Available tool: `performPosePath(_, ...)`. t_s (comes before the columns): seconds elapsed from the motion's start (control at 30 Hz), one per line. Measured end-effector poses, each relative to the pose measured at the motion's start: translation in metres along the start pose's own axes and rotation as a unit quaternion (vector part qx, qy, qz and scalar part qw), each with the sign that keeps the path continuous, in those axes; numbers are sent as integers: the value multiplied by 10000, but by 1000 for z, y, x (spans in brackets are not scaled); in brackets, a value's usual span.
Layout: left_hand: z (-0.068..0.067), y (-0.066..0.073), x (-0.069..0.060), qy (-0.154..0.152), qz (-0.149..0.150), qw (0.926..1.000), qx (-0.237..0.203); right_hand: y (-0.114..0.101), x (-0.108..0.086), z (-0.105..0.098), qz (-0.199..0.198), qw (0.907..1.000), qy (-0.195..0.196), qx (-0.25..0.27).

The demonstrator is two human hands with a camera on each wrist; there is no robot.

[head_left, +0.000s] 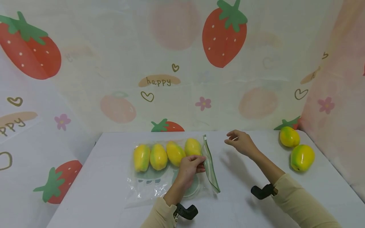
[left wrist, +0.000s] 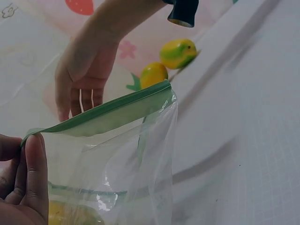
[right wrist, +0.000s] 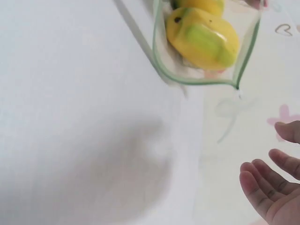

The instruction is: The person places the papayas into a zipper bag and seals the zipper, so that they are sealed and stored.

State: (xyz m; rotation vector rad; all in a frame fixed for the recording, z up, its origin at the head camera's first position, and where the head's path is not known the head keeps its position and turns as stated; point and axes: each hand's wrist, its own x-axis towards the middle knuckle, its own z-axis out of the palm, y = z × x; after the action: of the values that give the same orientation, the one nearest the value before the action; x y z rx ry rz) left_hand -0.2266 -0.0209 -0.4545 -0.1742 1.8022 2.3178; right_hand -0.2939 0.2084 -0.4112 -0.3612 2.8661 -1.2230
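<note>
A clear zip bag (head_left: 168, 190) with a green zip edge (left wrist: 112, 105) lies on the table, its mouth facing right. Several yellow-green mangoes (head_left: 158, 157) lie in a row inside it. My left hand (head_left: 188, 169) pinches the upper edge of the mouth between thumb and fingers, which holds it raised. In the right wrist view the mouth gapes, and a mango (right wrist: 204, 40) shows within. My right hand (head_left: 240, 143) hovers right of the mouth, fingers loosely bent with nothing between them.
Two more mangoes, a farther one (head_left: 289, 136) and a nearer one (head_left: 303, 158), sit at the table's right side. The white table (head_left: 94, 190) meets a strawberry-printed backdrop (head_left: 171, 104) behind and at both sides. Each wrist wears a black camera (head_left: 186, 211).
</note>
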Motion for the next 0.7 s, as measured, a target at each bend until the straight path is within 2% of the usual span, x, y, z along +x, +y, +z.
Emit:
performPosePath(0.17,-1,0,-1,-15,5,10000,0,1,-1,-16,-49,9997,95,-203)
performPosePath(0.4,-1,2,-2,-26,11,10000,6,5,-3,-31,89,9990,164,-404)
performPosePath(0.7,-2,2,-2,-20,6,10000,-18,19,-12,-52,259,9987,200,-379)
